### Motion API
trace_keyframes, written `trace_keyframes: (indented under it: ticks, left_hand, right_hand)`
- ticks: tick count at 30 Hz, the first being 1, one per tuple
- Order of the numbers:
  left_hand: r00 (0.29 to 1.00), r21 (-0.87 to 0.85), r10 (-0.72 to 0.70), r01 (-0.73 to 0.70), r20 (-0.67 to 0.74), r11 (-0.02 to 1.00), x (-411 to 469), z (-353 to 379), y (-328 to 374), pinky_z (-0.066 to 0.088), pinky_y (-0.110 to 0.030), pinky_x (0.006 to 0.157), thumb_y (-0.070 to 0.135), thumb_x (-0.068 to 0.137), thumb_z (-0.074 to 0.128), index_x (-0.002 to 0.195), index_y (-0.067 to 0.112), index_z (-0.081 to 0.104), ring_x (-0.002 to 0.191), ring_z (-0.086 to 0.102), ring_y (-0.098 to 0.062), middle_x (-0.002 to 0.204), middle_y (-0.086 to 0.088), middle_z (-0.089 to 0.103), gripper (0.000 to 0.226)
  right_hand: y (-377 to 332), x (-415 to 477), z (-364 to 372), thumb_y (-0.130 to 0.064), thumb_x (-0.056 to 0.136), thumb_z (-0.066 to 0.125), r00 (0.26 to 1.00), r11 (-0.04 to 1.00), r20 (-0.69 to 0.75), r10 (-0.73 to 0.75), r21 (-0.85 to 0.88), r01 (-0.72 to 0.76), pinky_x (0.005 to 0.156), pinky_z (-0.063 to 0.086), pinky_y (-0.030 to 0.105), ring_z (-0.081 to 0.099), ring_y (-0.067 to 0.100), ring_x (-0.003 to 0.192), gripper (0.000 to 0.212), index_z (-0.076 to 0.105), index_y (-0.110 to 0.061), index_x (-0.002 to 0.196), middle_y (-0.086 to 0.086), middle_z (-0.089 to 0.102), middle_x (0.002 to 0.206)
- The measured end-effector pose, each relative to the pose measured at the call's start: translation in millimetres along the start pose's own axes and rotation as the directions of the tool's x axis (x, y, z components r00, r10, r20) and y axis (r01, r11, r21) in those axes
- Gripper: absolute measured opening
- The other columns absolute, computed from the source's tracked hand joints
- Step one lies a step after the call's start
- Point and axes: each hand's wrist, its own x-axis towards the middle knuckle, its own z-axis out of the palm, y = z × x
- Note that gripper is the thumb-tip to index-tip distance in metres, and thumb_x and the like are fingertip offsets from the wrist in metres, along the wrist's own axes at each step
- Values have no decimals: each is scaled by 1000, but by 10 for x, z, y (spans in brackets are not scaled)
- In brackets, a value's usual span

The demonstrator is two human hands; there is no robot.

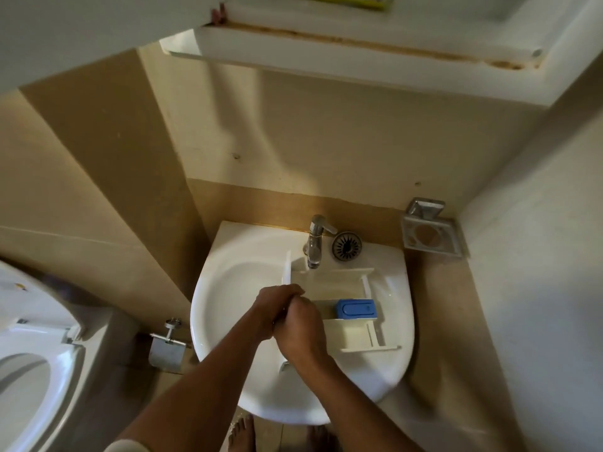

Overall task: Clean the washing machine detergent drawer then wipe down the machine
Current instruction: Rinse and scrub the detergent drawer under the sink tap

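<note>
Nearest the head camera are the person's two bare forearms, reaching forward and down over a white sink. The left hand and the right hand are pressed together over the basin, fingers curled, the left just above and beside the right; whether either one is clamped on something small cannot be told, since the hands hide whatever lies between them. Below the arms, two bare feet stand on the floor in front of the sink.

The detergent drawer, white plastic with several compartments, lies flat inside the basin, just right of the hands and touching them at its left end. A blue insert sits in its middle compartment. The chrome tap stands at the back of the sink, its spout above the drawer's far end. Beside the tap, on the sink's rear ledge, lies a round metal drain strainer.

On the wall to the right hangs a metal soap holder. At the left edge is a white toilet seat, and between it and the sink a metal toilet-paper holder. A white cabinet projects overhead
</note>
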Motion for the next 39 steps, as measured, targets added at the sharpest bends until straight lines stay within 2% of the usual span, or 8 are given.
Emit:
trace_keyframes:
  ticks: [5,7,11,17,22,29,33,39]
  left_hand:
    - [999,51,-45,46,-6,998,-71,-15,-58,60,-41,65,22,84,65,98,1,69,76,66,-31,86,-14,67,26]
    - [999,57,-33,34,-17,998,-85,9,-96,62,-52,71,25,82,66,105,0,66,81,66,-34,90,-15,66,34]
    - [992,166,26,-5,-125,986,-87,-19,-50,60,-53,80,29,79,70,98,4,65,88,66,-33,91,-14,65,32]
    - [989,209,25,6,-144,978,-36,-119,0,57,-47,71,33,79,72,112,5,61,86,63,-27,96,-11,64,44]
    - [993,169,19,1,-116,986,6,-155,9,64,-49,66,44,68,72,106,7,67,93,70,-33,104,-15,70,53]
    - [992,248,74,-46,-105,968,91,-287,13,59,-41,65,34,69,72,106,11,70,90,67,-30,105,-13,68,44]
    - [996,238,67,-52,-55,970,95,-213,7,62,-45,65,33,70,72,104,9,71,92,66,-31,103,-12,67,41]
    - [982,220,151,-122,-117,968,39,-327,-91,52,-40,59,42,48,67,106,14,72,82,70,-33,103,-19,73,64]
  right_hand:
    - [295,-48,-129,-17,92,59,995,908,-101,-6,417,48,69,55,31,64,9,70,13,71,-14,87,-6,69,76]
    - [379,93,-255,-11,93,57,979,968,-203,-18,241,67,78,51,24,63,12,88,19,71,-13,106,0,70,98]
    - [533,623,-513,-13,96,45,997,949,-39,60,-307,-69,93,44,33,54,27,114,30,64,-10,119,9,65,122]
    - [585,1041,-434,-12,98,48,889,871,377,261,-489,-48,87,46,34,59,32,117,30,60,-4,124,18,60,131]
    - [211,1037,-22,-17,96,53,925,942,369,86,-334,46,89,49,35,62,32,114,27,63,-4,118,17,66,122]
    - [676,1076,-304,-12,94,51,932,886,326,160,-464,10,94,48,37,58,32,120,31,62,-9,124,15,61,130]
    - [442,992,-110,-16,92,55,916,981,397,-54,-152,124,79,49,31,66,28,102,16,71,-17,95,10,71,107]
    - [876,1120,-322,-13,95,53,936,943,251,247,-284,-173,87,47,31,61,32,115,27,64,-4,118,18,64,125]
